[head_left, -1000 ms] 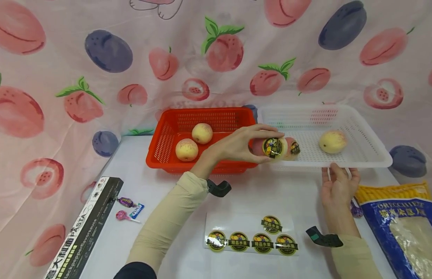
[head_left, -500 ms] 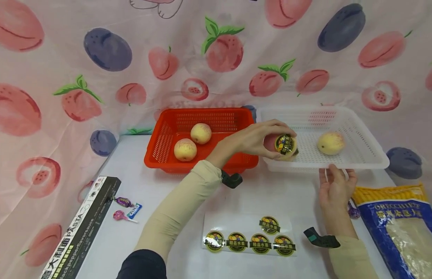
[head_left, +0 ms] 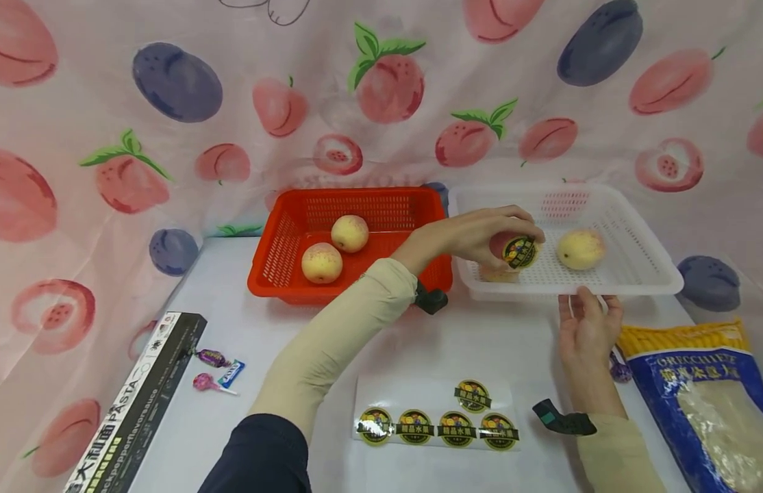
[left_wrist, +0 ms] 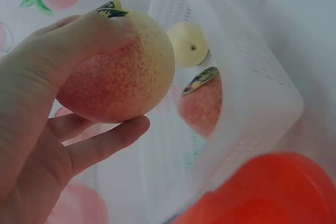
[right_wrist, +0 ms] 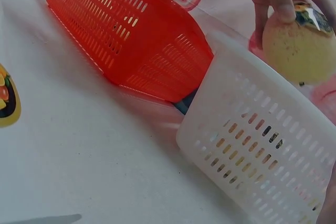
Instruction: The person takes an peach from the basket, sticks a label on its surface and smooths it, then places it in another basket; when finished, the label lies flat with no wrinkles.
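Observation:
My left hand (head_left: 480, 236) holds a red-and-yellow peach (left_wrist: 123, 72) bearing a round black-and-gold sticker (head_left: 520, 252). It is over the left part of the white plastic basket (head_left: 603, 288), and the right wrist view puts the peach (right_wrist: 299, 53) above the rim. Inside that basket lie a second stickered peach (left_wrist: 202, 108), near the front left, and a pale peach (head_left: 581, 248) with no sticker showing. At the front rim, my right hand (head_left: 588, 332) grips the white basket, fingers beneath the edge. Two peaches (head_left: 322, 263) sit in the red basket (head_left: 351, 296) to the left.
A sheet (head_left: 412, 394) with several round stickers lies at the front. On the left are a long pasta box (head_left: 141, 404), a lollipop (head_left: 204, 381) and wrapped candies (head_left: 212, 357). A blue-and-yellow pasta bag (head_left: 696, 383) lies at the right. Fruit-print cloth (head_left: 406, 150) hangs behind.
My left hand has moved right with the stickered peach, from the gap between the baskets to over the white one. My right hand stays at the white basket's front rim.

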Motion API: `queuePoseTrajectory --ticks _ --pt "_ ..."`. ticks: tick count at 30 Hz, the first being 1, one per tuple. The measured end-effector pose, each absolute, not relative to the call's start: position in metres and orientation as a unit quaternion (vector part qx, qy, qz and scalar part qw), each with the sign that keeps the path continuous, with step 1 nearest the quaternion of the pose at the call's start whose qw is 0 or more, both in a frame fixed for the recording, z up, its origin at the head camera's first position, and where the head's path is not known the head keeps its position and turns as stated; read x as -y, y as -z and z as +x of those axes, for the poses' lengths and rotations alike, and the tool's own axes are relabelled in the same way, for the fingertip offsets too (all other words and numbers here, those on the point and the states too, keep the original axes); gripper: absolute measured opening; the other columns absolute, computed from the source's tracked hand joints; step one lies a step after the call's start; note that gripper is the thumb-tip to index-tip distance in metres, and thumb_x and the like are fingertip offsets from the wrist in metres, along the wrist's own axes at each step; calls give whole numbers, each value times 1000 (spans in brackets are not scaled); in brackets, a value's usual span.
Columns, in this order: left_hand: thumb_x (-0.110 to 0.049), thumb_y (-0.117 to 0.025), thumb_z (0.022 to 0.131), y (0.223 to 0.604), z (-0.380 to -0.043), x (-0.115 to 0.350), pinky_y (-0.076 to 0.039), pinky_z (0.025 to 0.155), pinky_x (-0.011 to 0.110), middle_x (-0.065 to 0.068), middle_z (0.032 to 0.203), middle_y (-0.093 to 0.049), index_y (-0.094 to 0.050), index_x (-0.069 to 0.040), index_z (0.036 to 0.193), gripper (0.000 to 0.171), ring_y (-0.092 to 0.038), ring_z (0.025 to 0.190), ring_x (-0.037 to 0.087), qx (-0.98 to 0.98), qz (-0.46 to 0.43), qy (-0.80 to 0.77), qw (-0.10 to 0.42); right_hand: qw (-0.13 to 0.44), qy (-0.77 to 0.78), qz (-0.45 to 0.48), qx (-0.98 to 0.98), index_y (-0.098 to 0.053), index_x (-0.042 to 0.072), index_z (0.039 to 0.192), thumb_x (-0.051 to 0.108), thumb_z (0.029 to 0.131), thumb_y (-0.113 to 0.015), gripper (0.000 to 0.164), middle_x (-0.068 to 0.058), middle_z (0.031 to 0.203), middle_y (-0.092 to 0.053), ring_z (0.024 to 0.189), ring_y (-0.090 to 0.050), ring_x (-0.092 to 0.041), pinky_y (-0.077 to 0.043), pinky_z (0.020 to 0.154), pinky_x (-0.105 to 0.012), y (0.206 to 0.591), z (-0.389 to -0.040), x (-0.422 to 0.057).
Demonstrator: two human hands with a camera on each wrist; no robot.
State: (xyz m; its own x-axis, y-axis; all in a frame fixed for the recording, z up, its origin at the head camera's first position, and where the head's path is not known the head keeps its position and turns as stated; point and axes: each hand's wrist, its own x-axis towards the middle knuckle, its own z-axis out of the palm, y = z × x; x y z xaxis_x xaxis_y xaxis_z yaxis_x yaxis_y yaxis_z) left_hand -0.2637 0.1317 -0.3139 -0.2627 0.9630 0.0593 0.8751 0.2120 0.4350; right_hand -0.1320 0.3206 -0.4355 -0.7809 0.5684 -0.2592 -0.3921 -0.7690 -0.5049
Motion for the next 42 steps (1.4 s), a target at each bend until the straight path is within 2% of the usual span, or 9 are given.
queuePoseTrajectory --ticks 9,16,23,32,42 --pt "-24 -71 73 314 -271 -156 -33 94 11 -10 130 -36 -47 -30 124 58 -34 117 1 -770 591 -175 163 260 -921 -186 221 -45 20 119 -7 77 -60 52 1 132 -40 119 -42 -22 -44 93 -35 434 -132 -322" --pt "-15 -69 74 323 -277 -172 -35 94 13 -8 135 -32 -47 -30 124 56 -31 121 5 -771 584 -158 200 264 -922 -185 216 -46 17 118 -7 77 -60 49 0 132 -41 118 -40 -23 -45 92 -35 434 -129 -324" --pt "-14 -72 72 330 -281 -187 -34 94 12 -6 136 -23 -47 -33 123 60 -32 118 4 -781 575 -153 191 261 -920 -186 227 -46 16 118 -4 76 -63 49 -1 130 -43 115 -40 -22 -45 92 -34 438 -127 -321" --pt "-25 -69 74 335 -287 -211 -32 91 12 -8 125 -38 -45 -32 127 58 -36 109 2 -782 584 -119 184 259 -915 -187 247 -44 17 122 -1 78 -63 52 -1 133 -40 115 -37 -22 -42 96 -35 439 -127 -322" --pt "-38 -67 74 342 -290 -226 -30 94 17 -12 124 -43 -43 -35 128 59 -36 111 2 -807 557 -76 180 254 -918 -178 247 -44 11 118 -3 78 -61 46 -5 131 -39 104 -40 -22 -47 87 -34 442 -133 -320"
